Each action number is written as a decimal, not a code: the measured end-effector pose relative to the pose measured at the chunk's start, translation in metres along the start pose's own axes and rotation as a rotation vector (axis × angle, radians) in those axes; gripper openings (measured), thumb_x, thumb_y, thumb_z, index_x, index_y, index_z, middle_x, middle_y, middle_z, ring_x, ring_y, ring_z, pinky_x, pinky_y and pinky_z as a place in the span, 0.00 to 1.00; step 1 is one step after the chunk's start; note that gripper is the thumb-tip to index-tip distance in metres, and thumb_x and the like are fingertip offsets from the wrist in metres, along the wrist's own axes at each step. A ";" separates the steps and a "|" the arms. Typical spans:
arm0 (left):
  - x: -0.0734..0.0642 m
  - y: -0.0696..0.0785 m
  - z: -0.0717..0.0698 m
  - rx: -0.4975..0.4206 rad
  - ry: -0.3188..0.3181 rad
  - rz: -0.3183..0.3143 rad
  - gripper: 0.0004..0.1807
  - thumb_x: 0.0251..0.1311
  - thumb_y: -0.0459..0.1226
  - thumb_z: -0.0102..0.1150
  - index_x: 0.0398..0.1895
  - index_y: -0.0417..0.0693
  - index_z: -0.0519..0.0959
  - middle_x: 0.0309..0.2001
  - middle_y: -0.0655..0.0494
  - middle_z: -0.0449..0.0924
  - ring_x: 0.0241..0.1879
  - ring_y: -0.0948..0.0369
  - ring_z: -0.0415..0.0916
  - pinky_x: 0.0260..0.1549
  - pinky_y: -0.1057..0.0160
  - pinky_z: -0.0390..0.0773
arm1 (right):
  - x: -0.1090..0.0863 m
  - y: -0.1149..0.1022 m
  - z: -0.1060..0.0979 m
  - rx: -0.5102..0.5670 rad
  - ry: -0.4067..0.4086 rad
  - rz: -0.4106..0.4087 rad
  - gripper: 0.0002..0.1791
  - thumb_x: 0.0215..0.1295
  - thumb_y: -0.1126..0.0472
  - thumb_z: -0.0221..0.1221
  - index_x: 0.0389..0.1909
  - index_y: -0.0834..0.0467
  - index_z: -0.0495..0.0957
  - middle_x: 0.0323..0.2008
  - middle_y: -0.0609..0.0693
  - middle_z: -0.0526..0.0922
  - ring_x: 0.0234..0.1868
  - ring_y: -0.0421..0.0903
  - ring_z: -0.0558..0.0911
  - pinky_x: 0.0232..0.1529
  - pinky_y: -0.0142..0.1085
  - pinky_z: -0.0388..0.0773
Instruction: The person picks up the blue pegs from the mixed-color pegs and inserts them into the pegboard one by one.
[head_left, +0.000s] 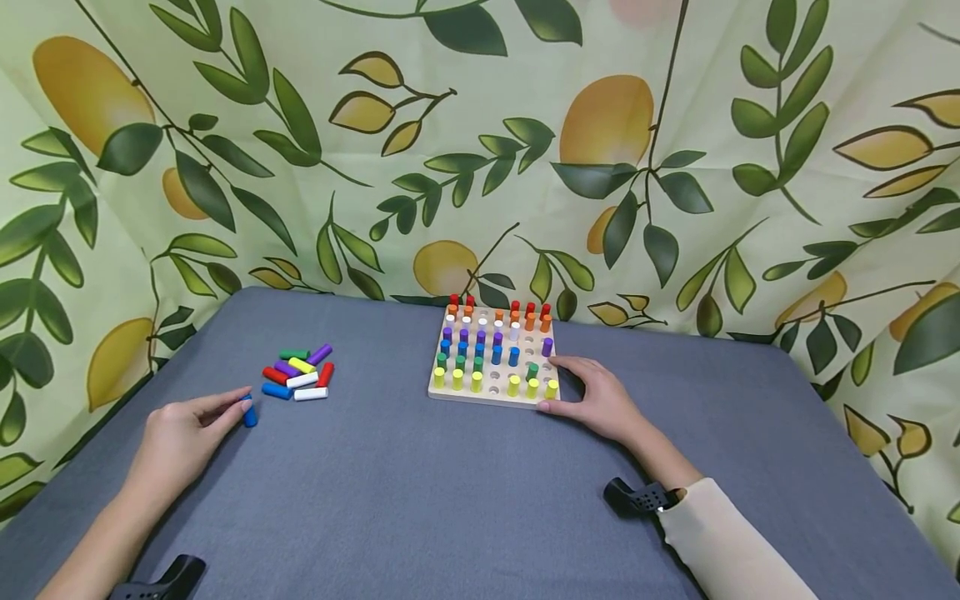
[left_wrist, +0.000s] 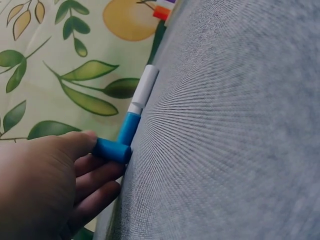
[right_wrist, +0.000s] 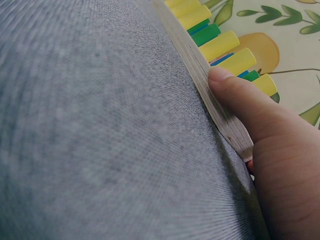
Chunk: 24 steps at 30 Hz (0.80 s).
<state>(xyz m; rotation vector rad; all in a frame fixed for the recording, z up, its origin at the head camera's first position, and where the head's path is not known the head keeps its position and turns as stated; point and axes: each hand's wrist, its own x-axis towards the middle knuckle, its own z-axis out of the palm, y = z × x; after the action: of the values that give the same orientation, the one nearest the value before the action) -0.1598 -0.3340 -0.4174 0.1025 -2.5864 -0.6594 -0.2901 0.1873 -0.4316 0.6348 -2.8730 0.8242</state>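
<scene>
Between thumb and fingertips, my left hand (head_left: 180,437) pinches a blue peg (head_left: 250,414) at the table's left side. The left wrist view shows this blue peg (left_wrist: 112,150) jutting from the fingers close to the cloth. A wooden pegboard (head_left: 487,400) lies in the middle, with rows of yellow, green, blue, purple, white, orange and red pegs standing in it and some bare holes. My right hand (head_left: 600,400) grips the board's right edge near the front corner. In the right wrist view its thumb (right_wrist: 235,90) presses the board's side (right_wrist: 210,95); its other fingers are mostly hidden.
A loose pile of pegs lies just beyond my left hand, among them a green peg (head_left: 294,355), a yellow peg (head_left: 302,365) and a white peg (head_left: 311,394). Grey cloth (head_left: 405,500) covers the table. A leaf-patterned curtain (head_left: 487,108) hangs behind it.
</scene>
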 end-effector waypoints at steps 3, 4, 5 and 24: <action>0.004 0.000 0.001 -0.019 -0.001 -0.002 0.15 0.62 0.38 0.69 0.48 0.38 0.87 0.38 0.38 0.89 0.33 0.67 0.88 0.30 0.79 0.79 | -0.001 0.001 -0.002 -0.007 0.006 0.003 0.45 0.53 0.31 0.69 0.69 0.48 0.73 0.68 0.53 0.77 0.71 0.57 0.72 0.69 0.62 0.67; 0.005 0.000 0.001 -0.028 0.000 0.000 0.14 0.62 0.39 0.69 0.47 0.38 0.87 0.36 0.39 0.89 0.31 0.78 0.83 0.28 0.86 0.73 | -0.001 0.001 -0.002 -0.006 0.006 0.002 0.45 0.53 0.32 0.70 0.69 0.48 0.73 0.68 0.53 0.77 0.71 0.57 0.72 0.69 0.61 0.67; 0.005 0.000 0.001 -0.038 0.001 0.003 0.14 0.62 0.39 0.69 0.46 0.39 0.86 0.35 0.40 0.89 0.29 0.87 0.77 0.28 0.90 0.67 | -0.001 0.000 -0.002 -0.004 0.006 0.002 0.45 0.52 0.31 0.70 0.69 0.48 0.73 0.67 0.53 0.77 0.71 0.57 0.72 0.69 0.61 0.67; 0.042 0.082 0.004 -0.196 -0.122 0.157 0.11 0.62 0.42 0.70 0.41 0.43 0.86 0.34 0.49 0.90 0.30 0.88 0.76 0.27 0.81 0.74 | 0.000 -0.001 0.000 0.011 0.004 0.018 0.45 0.50 0.31 0.71 0.68 0.47 0.74 0.67 0.51 0.78 0.71 0.54 0.72 0.71 0.58 0.67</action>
<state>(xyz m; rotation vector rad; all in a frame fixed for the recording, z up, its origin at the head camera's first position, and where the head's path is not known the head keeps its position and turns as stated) -0.1954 -0.2680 -0.3646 -0.2078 -2.5941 -0.8788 -0.2898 0.1863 -0.4309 0.6091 -2.8762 0.8434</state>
